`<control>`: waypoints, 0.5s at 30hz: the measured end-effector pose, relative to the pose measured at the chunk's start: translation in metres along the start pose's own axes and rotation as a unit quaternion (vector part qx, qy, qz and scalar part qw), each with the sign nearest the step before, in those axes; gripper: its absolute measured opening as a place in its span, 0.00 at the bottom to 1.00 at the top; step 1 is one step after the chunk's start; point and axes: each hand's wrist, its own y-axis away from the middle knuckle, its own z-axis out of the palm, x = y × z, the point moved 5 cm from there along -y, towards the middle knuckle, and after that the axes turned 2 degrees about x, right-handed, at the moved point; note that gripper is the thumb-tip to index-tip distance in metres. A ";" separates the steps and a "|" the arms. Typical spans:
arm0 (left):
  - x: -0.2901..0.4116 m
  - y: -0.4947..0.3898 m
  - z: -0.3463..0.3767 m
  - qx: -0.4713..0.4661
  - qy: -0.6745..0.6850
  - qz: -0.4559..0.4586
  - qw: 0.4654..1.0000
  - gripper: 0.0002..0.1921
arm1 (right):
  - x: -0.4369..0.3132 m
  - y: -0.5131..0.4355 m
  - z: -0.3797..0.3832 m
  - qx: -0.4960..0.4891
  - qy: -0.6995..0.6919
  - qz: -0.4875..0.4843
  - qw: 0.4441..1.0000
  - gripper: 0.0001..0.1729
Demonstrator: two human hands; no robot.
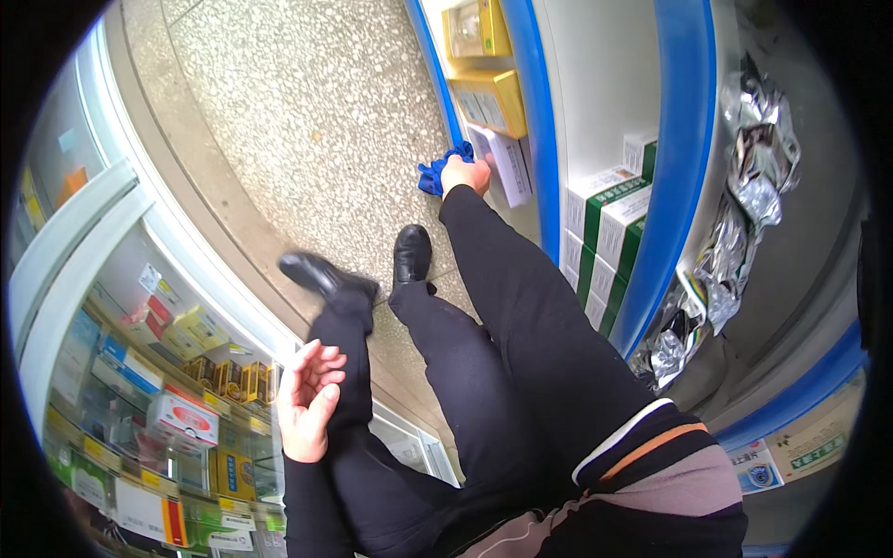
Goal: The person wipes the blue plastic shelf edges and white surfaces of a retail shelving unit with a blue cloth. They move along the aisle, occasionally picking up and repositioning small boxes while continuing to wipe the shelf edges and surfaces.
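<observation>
My right hand (469,176) grips a crumpled blue cloth (438,176) at the front edge of a blue-trimmed shelf (548,202). Just beside those fingers, a white and lilac box (504,164) leans inside the shelf. Two yellow boxes (490,101) stand farther along the same shelf. My left hand (308,401) is raised in front of the glass display case with its palm turned up and fingers loosely curled apart. Nothing lies in it.
Stacked white and green cartons (605,213) fill part of the neighbouring shelf. Crumpled silver foil packaging (753,174) lies along the right. At left, the glass case (84,188) holds many medicine boxes (183,418). My black shoes (411,254) stand on the speckled floor (307,125).
</observation>
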 end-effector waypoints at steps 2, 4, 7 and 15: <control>0.029 -0.006 0.006 -0.006 0.019 0.014 1.000 0.32 | -0.027 0.004 0.008 -0.025 -0.013 0.018 0.999 0.24; 0.055 -0.018 0.013 -0.028 0.043 0.011 0.999 0.32 | -0.047 -0.007 0.020 -0.024 -0.036 0.029 0.999 0.23; 0.079 -0.027 0.013 -0.049 0.044 -0.031 0.997 0.32 | -0.064 0.006 0.025 0.036 -0.003 0.061 0.997 0.24; 0.163 -0.064 -0.006 -0.134 0.031 -0.096 0.986 0.30 | -0.126 0.007 0.033 0.030 -0.028 0.036 0.999 0.24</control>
